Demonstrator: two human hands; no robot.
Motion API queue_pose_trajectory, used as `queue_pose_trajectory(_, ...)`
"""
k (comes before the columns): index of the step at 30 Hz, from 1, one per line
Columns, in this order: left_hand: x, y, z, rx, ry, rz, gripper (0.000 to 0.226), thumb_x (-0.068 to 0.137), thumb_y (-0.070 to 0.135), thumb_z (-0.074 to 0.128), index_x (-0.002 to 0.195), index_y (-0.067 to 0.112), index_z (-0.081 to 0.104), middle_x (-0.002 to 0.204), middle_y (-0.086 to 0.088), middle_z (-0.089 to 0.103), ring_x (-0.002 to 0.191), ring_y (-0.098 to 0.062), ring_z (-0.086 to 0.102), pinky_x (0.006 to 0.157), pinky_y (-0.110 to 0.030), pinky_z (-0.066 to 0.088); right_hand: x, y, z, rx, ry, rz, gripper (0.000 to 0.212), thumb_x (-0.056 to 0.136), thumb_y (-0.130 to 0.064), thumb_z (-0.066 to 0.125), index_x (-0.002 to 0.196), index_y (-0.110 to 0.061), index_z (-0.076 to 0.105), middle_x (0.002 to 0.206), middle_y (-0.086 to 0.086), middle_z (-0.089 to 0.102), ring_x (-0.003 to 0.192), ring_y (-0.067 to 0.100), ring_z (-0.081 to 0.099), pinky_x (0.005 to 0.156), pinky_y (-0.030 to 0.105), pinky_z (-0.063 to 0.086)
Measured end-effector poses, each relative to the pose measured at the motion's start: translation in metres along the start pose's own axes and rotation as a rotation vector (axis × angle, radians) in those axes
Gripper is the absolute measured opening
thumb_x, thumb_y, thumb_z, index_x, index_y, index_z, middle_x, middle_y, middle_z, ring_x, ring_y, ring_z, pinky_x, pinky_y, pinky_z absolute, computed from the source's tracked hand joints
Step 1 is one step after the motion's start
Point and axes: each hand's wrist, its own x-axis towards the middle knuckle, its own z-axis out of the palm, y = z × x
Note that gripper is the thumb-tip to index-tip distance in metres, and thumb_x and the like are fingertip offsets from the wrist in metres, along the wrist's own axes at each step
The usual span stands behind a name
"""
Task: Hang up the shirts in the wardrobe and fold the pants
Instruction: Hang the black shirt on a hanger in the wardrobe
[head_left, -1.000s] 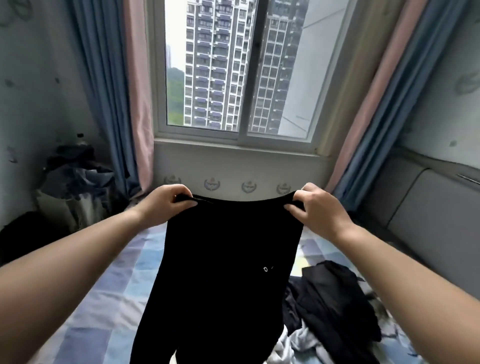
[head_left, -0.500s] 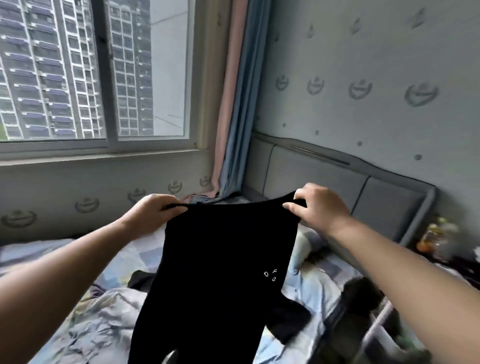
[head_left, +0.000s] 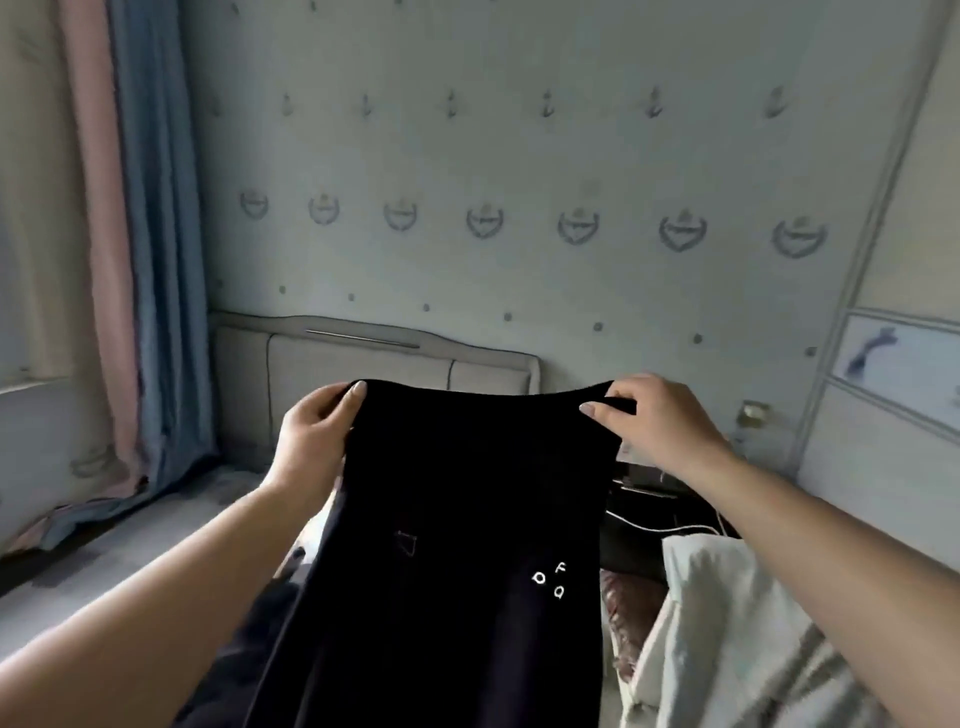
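Item: black pants, which we hold up by the waistband in front of us, above the bed.
Colour and fabric: plain black, dark enough that we can make out few folds.
Markings: small white letters on the right side, reading roughly O, F, Q; a faint stitched outline left of centre.
Waistband: stretched nearly straight between our two hands, dipping slightly in the middle.
Hang: the cloth drops from the waistband and widens toward the bottom edge of the view, where it runs out of sight.
Left hand: grips the left end of the waistband, thumb laid over the front of the fabric, the other fingers behind it.
Right hand: pinches the right end of the waistband, thumb on the front, fingers curled over the top edge.
Behind the item: a padded grey headboard against wallpaper printed with rows of crests and dots.
Left of view: pink and blue curtains falling to the bed surface.
Right of view: a white garment lying below our right forearm; a pale wardrobe panel at the edge.
Containers: we cannot make out any among the dark, blurred items near the right wrist.
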Motion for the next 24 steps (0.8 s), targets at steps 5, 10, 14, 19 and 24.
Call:
queue_pose_trajectory(5, 0.014, -0.025, 0.158, -0.148, -0.097, -0.017, 0.017, 0.087, 0.039, 0.065, 0.088, 0.025, 0.074, 0.084, 0.001, 0.074, 0.077, -0.011, 0.069, 0.066, -0.021, 0.054, -0.011, 0.103, -0.091, -0.102, 0.066, 0.091, 0.027, 0.084, -0.047, 0.063, 0.065, -0.030, 0.053, 0.079, -0.002, 0.058, 0.081, 0.017, 0.054, 0.067, 0.030, 0.036)
queue_pose_trajectory(10, 0.003, -0.047, 0.302, -0.274, -0.285, -0.114, 0.031, 0.079, 0.050, 0.064, 0.090, 0.022, 0.073, 0.090, -0.006, 0.074, 0.083, -0.018, 0.070, 0.068, -0.027, 0.055, -0.035, 0.196, -0.168, -0.224, 0.118, 0.179, 0.028, 0.085, -0.046, 0.063, 0.072, -0.022, 0.060, 0.083, -0.002, 0.060, 0.083, 0.017, 0.055, 0.070, 0.029, 0.038)
queue_pose_trajectory(14, -0.013, -0.065, 0.409, -0.360, -0.424, -0.219, 0.030, 0.084, 0.047, 0.064, 0.092, 0.020, 0.073, 0.091, -0.006, 0.073, 0.085, -0.022, 0.067, 0.078, -0.036, 0.051, -0.058, 0.261, -0.226, -0.313, 0.152, 0.268, 0.027, 0.085, -0.048, 0.060, 0.075, -0.024, 0.065, 0.083, -0.006, 0.058, 0.080, 0.011, 0.054, 0.064, 0.021, 0.037)
queue_pose_trajectory(19, -0.026, -0.081, 0.523, -0.525, -0.645, -0.337, 0.028, 0.080, 0.041, 0.067, 0.090, 0.016, 0.074, 0.085, -0.007, 0.071, 0.075, -0.020, 0.069, 0.061, -0.031, 0.057, -0.088, 0.327, -0.272, -0.446, 0.208, 0.402, 0.020, 0.085, -0.047, 0.061, 0.070, -0.033, 0.059, 0.078, -0.011, 0.054, 0.074, 0.007, 0.051, 0.061, 0.023, 0.034)
queue_pose_trajectory(24, -0.034, -0.089, 0.635, -0.719, -0.826, -0.415, 0.020, 0.078, 0.027, 0.067, 0.091, 0.017, 0.077, 0.090, -0.003, 0.075, 0.078, -0.013, 0.071, 0.064, -0.022, 0.056, -0.117, 0.376, -0.315, -0.614, 0.236, 0.563, 0.020, 0.085, -0.047, 0.061, 0.076, -0.030, 0.064, 0.078, -0.009, 0.054, 0.073, 0.009, 0.052, 0.065, 0.028, 0.037)
